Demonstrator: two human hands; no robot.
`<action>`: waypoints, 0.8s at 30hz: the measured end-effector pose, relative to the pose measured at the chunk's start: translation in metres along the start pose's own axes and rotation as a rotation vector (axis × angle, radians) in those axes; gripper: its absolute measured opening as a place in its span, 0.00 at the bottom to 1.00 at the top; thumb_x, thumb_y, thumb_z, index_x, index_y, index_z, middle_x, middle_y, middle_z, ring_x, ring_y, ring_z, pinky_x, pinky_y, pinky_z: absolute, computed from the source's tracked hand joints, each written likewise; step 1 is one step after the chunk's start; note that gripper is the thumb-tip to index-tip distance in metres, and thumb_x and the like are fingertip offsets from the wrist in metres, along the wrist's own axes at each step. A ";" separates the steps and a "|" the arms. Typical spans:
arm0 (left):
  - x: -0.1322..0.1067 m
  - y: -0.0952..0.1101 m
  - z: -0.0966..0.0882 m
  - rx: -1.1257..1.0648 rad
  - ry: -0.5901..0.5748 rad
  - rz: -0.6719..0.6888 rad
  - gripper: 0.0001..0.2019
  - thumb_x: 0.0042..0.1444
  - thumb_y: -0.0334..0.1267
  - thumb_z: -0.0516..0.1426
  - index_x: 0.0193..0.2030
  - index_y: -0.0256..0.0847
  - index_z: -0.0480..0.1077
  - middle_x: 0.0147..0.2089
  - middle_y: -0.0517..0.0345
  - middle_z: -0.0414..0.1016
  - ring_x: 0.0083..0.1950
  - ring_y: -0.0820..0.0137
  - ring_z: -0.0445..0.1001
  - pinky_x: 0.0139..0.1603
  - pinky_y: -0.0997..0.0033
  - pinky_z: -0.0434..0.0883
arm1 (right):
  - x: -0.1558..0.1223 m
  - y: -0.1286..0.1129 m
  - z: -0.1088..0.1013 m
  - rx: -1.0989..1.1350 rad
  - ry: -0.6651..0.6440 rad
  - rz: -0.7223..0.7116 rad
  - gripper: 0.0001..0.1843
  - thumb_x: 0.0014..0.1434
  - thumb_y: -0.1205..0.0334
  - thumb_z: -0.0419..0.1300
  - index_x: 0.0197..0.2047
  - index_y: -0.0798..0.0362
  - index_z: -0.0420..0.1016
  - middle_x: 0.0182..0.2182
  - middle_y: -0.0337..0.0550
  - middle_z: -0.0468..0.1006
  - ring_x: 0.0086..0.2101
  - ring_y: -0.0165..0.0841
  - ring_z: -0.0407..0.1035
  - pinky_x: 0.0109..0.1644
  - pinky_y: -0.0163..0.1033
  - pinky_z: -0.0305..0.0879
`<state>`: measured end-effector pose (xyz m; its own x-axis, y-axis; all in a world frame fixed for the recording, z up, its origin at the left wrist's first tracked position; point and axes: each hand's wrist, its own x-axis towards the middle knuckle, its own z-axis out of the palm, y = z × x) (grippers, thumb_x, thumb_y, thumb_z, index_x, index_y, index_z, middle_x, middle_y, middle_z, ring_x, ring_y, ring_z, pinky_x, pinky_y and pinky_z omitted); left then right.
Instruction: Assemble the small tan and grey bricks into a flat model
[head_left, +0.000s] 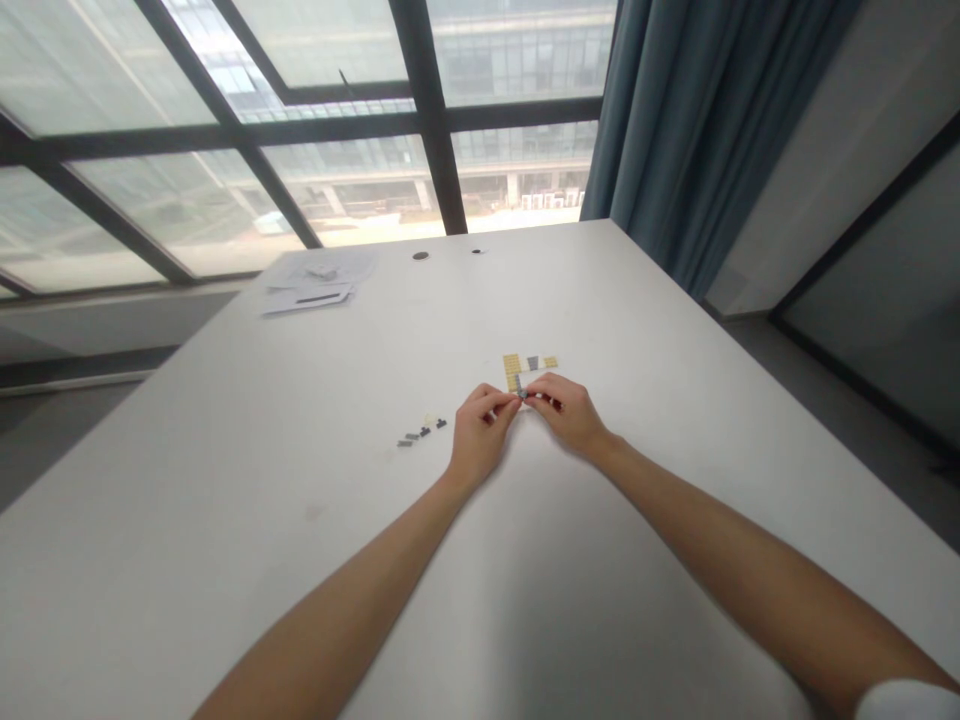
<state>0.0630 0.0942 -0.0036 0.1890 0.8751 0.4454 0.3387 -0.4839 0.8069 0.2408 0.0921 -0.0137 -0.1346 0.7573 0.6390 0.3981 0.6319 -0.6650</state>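
Observation:
My left hand [486, 425] and my right hand [566, 410] meet near the middle of the white table [315, 580], fingertips pinched together. Between them is a small dark grey piece [523, 395], gripped from both sides; it is too small to make out its exact kind. Just beyond the fingers lies a flat arrangement of yellow pieces [511, 364], with a grey piece [533, 363] in its upper row. Left of my left hand are several loose small pieces: black ones [441, 423] and grey ones [406, 443], with a pale one beside them.
Papers [307, 300] lie at the table's far left corner, one with a dark strip on it. A round dark disc [421, 256] and a smaller dark spot [476, 251] show near the far edge. Windows stand behind, with a blue curtain [675, 130] at the right.

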 end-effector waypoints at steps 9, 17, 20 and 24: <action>0.001 -0.001 0.001 0.009 0.035 -0.041 0.08 0.58 0.40 0.61 0.43 0.44 0.80 0.34 0.58 0.70 0.32 0.74 0.67 0.31 0.74 0.64 | 0.000 0.000 0.000 0.034 0.025 0.157 0.09 0.60 0.57 0.64 0.32 0.52 0.78 0.26 0.38 0.74 0.26 0.29 0.63 0.31 0.35 0.59; 0.001 -0.001 0.000 -0.034 -0.032 -0.001 0.11 0.58 0.36 0.61 0.48 0.46 0.79 0.37 0.58 0.71 0.34 0.73 0.67 0.31 0.73 0.65 | 0.001 -0.002 -0.001 0.063 -0.006 0.186 0.08 0.62 0.61 0.60 0.32 0.53 0.75 0.25 0.36 0.71 0.27 0.29 0.60 0.32 0.35 0.57; 0.001 0.000 0.000 -0.017 -0.024 0.002 0.11 0.57 0.35 0.62 0.46 0.46 0.79 0.36 0.58 0.71 0.33 0.73 0.67 0.31 0.73 0.64 | 0.001 -0.001 -0.001 0.088 -0.021 0.200 0.07 0.62 0.62 0.60 0.32 0.53 0.75 0.25 0.36 0.70 0.26 0.28 0.60 0.32 0.35 0.56; 0.001 -0.001 0.000 -0.001 -0.021 -0.004 0.09 0.57 0.35 0.62 0.45 0.45 0.79 0.36 0.59 0.71 0.33 0.73 0.67 0.31 0.73 0.64 | 0.001 -0.002 -0.001 0.088 -0.031 0.190 0.07 0.62 0.62 0.60 0.32 0.53 0.75 0.26 0.36 0.70 0.27 0.28 0.59 0.32 0.35 0.55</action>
<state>0.0633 0.0954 -0.0040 0.2071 0.8767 0.4341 0.3386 -0.4806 0.8089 0.2411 0.0913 -0.0114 -0.0930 0.8680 0.4878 0.3380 0.4883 -0.8046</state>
